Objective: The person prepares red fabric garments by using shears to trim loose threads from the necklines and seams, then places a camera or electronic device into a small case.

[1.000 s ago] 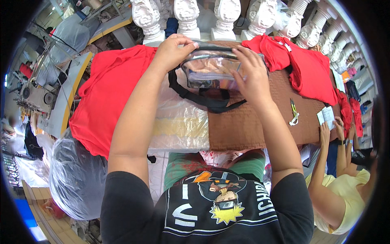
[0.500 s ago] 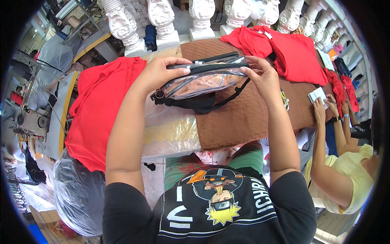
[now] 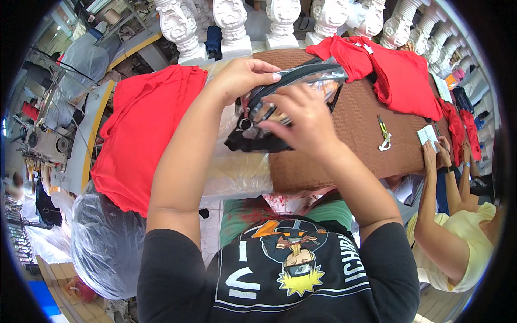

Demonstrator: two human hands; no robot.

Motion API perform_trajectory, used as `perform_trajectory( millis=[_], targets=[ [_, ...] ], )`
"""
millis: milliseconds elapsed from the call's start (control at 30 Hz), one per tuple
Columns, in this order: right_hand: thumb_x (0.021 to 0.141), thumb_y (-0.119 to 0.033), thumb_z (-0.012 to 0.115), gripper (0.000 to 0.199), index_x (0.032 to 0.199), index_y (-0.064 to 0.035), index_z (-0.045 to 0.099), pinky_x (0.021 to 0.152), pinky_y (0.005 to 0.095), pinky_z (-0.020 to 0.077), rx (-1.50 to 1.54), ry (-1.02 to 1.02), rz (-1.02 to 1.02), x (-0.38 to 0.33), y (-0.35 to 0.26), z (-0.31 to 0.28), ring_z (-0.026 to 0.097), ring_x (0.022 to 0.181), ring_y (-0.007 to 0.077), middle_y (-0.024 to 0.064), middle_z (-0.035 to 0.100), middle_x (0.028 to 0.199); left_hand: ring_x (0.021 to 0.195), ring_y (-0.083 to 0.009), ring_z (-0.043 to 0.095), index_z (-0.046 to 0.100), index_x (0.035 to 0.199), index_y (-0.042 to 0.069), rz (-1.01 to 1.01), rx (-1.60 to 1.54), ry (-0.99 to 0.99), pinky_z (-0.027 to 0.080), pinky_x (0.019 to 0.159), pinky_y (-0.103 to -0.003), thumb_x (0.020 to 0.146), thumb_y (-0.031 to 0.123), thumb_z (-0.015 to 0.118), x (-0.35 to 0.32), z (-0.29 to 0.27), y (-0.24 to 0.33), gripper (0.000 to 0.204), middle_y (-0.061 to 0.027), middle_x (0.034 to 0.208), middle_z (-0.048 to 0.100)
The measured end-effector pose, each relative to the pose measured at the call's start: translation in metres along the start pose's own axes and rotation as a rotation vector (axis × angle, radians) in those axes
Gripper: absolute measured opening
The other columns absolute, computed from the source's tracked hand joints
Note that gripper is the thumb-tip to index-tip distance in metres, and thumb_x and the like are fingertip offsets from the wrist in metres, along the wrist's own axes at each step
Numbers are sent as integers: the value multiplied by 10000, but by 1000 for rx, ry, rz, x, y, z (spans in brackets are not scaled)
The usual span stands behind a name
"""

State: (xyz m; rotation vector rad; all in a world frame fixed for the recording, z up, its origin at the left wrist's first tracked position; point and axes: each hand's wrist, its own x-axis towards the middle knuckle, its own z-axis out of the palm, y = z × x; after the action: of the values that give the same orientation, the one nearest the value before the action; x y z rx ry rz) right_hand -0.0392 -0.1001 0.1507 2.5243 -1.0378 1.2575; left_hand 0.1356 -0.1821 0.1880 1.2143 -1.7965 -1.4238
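A clear plastic pouch [image 3: 329, 86] with black zippers, black trim and a black strap is held up above the table. My left hand [image 3: 245, 78] pinches its top edge by the zipper. In front of the pouch, my right hand [image 3: 304, 116] reaches across toward the left end, beside a metal ring [image 3: 244, 124]. Motion blurs the right fingers, so whether they grip anything is unclear. Something orange and patterned shows through the clear plastic.
Red garments lie at the left [image 3: 145, 134] and far right [image 3: 404, 81] of the brown-covered table [image 3: 323, 167]. Yellow-handled snips [image 3: 384, 132] lie right of the pouch. Another person [image 3: 447, 242] at the right holds a small paper pad [image 3: 428, 138]. White balusters [image 3: 283, 21] line the back.
My right hand has left the pouch's right end and moved left across its front. The pouch has tilted, its right end higher. My left hand keeps its pinch.
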Motion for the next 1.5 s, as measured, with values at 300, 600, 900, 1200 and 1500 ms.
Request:
perform_trajectory(
  millis=[300, 600, 900, 1200, 1500],
  targets=[
    [635, -122, 716, 197, 813, -111, 632, 795, 365, 426, -144, -126, -212, 17, -19, 20, 545, 968, 253, 54, 565, 995, 712, -74, 592, 660, 1082, 28, 1, -223, -17, 482, 585, -218, 839, 191, 715, 14, -4, -15, 298, -26, 894, 672],
    [726, -134, 712, 113, 789, -48, 675, 767, 419, 505, -464, 311, 470, 22, 153, -50, 618, 912, 320, 125, 641, 931, 811, -133, 623, 664, 1118, 91, 229, 149, 96, 497, 720, -268, 898, 192, 614, -10, 4, -13, 247, -40, 913, 684],
    [808, -229, 675, 209, 926, -58, 648, 810, 416, 444, -200, -279, 38, -16, 32, -45, 601, 901, 308, 120, 627, 934, 1006, -335, 607, 656, 1129, 81, 538, 930, 192, 480, 870, -362, 871, 50, 553, 0, 19, -6, 280, -158, 1056, 650],
    [828, -224, 609, 171, 761, -70, 641, 811, 396, 435, -62, -106, 15, -28, 14, -42, 621, 816, 263, 85, 609, 778, 1071, -338, 604, 639, 1158, 59, 518, 809, 255, 478, 913, -346, 860, -8, 525, -33, 54, 10, 326, -182, 1192, 611],
    [862, -226, 511, 248, 823, -21, 645, 718, 463, 491, 104, -647, 137, -73, 32, -32, 635, 766, 357, 164, 655, 830, 1081, -317, 610, 644, 1150, 53, 509, 728, 241, 476, 915, -330, 885, -20, 518, -49, 55, 10, 302, -185, 1205, 608]
  ],
)
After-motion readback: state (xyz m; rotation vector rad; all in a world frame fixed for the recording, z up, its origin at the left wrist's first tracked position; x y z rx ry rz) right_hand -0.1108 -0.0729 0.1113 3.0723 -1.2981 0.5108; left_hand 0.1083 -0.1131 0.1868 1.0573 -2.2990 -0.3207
